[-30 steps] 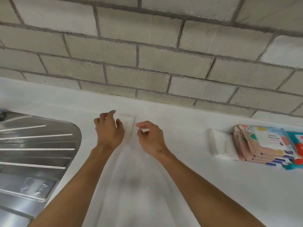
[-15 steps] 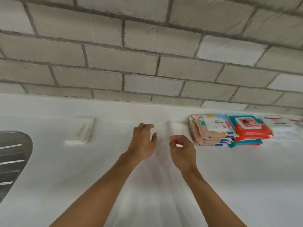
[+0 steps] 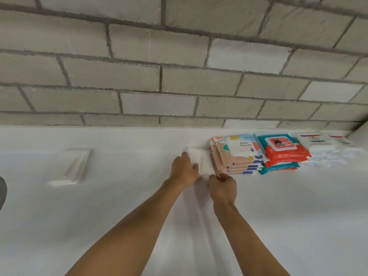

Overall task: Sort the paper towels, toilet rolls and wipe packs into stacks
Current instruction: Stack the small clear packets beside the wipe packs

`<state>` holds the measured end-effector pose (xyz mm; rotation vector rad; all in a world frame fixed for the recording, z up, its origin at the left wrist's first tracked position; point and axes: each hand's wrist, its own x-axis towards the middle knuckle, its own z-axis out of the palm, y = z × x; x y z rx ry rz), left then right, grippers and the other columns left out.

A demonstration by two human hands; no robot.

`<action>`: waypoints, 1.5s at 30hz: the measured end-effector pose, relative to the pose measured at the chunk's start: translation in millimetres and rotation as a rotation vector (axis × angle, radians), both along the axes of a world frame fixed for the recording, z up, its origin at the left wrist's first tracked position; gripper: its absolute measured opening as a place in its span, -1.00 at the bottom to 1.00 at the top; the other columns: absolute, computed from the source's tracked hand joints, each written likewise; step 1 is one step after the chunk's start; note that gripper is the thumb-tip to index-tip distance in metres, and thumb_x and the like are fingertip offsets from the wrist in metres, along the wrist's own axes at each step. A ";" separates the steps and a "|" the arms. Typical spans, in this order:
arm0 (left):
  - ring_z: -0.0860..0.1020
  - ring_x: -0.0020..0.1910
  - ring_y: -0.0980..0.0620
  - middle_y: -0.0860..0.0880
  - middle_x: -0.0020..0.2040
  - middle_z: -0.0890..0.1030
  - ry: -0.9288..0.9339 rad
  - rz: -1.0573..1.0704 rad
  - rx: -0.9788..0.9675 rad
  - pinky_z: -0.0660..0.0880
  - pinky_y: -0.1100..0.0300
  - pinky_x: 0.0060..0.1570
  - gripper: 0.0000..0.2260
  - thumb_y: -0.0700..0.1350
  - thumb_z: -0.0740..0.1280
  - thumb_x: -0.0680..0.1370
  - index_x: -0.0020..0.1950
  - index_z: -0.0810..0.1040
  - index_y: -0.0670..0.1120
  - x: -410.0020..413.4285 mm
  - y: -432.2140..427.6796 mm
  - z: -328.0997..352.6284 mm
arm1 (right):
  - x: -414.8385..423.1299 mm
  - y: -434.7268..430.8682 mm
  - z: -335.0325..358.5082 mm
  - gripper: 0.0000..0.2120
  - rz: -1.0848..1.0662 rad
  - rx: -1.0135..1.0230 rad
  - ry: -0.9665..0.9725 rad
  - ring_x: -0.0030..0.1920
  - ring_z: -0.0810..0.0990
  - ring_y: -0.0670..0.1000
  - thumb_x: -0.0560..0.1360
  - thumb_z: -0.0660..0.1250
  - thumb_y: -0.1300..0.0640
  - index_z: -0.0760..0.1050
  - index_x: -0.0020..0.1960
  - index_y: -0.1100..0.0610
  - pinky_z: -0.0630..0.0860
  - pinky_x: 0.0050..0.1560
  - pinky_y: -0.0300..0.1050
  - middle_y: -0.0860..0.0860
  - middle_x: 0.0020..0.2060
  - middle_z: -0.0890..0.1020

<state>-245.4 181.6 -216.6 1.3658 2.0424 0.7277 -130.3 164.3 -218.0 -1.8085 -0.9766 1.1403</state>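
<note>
A white folded paper-towel pack (image 3: pixel 201 161) lies on the white counter just left of a stack of pink patterned wipe packs (image 3: pixel 236 156). My left hand (image 3: pixel 184 170) rests against the pack's left side, fingers curled over its edge. My right hand (image 3: pixel 222 186) is at its near corner, fingers pinched together on it. Another white folded paper-towel pack (image 3: pixel 74 166) lies alone further left. Right of the pink stack sits a red and teal wipe-pack stack (image 3: pixel 282 153), then white packs (image 3: pixel 322 145) by the wall.
A grey block wall (image 3: pixel 179 76) rises behind the counter (image 3: pixel 278 216). The edge of a steel sink drainer (image 3: pixel 2 193) shows at the far left.
Both hands left the paper-towel pack on the left and moved right to the white pack beside the pink wipes. The view has swung right, so the drainer is almost out of frame.
</note>
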 end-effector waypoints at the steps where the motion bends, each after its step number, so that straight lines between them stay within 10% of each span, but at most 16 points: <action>1: 0.45 0.27 -0.16 -0.20 0.28 0.48 0.019 0.005 0.002 0.42 0.09 0.19 -0.58 -0.03 0.26 0.60 0.39 0.32 -0.21 1.7 2.6 -1.4 | -1.5 1.9 -2.2 -0.72 -0.005 0.000 0.003 -0.02 0.54 0.08 0.51 0.30 0.21 0.50 0.20 0.22 0.41 -0.07 -0.15 0.10 0.03 0.62; 16: 0.50 0.19 -0.12 -0.18 0.24 0.51 0.092 0.103 0.048 0.41 0.19 0.06 -0.67 -0.06 0.24 0.61 0.30 0.41 -0.22 -2.9 10.7 -13.6 | -18.5 13.0 -9.4 -0.81 0.165 0.013 -0.083 -0.06 0.62 0.13 0.56 0.27 0.13 0.58 0.03 0.23 0.57 0.03 -0.02 0.10 -0.09 0.67; 23: 0.51 0.19 -0.13 -0.17 0.22 0.53 0.060 0.166 0.058 0.43 0.16 0.12 -0.69 -0.11 0.25 0.61 0.29 0.44 -0.24 -17.2 -0.1 -14.4 | -26.2 23.0 -8.5 -0.68 0.346 0.022 -0.292 -0.31 0.45 0.06 0.59 0.23 0.16 0.34 -0.33 0.16 0.32 -0.36 -0.23 0.03 -0.39 0.46; 29: 0.54 -0.09 -0.08 -0.18 0.01 0.59 0.061 0.165 0.067 0.42 0.21 -0.15 -0.83 -0.12 0.25 0.60 -0.02 0.49 -0.23 -20.5 -2.5 -11.8 | -41.0 28.6 -9.9 -0.76 0.477 0.100 -0.553 0.13 0.50 0.26 0.60 0.21 0.10 0.47 0.06 0.29 0.50 -0.01 -0.04 0.27 0.20 0.45; 45: 0.43 -0.28 -0.07 -0.13 -0.25 0.48 0.001 0.222 0.087 0.34 0.18 -0.28 -0.72 -0.23 0.14 0.61 -0.31 0.28 -0.12 -47.9 -22.0 -6.7 | -68.6 38.6 0.0 -0.85 0.589 0.189 -0.474 -0.04 0.58 0.12 0.55 0.27 0.20 0.53 0.06 0.25 0.52 -0.01 -0.12 0.10 -0.07 0.60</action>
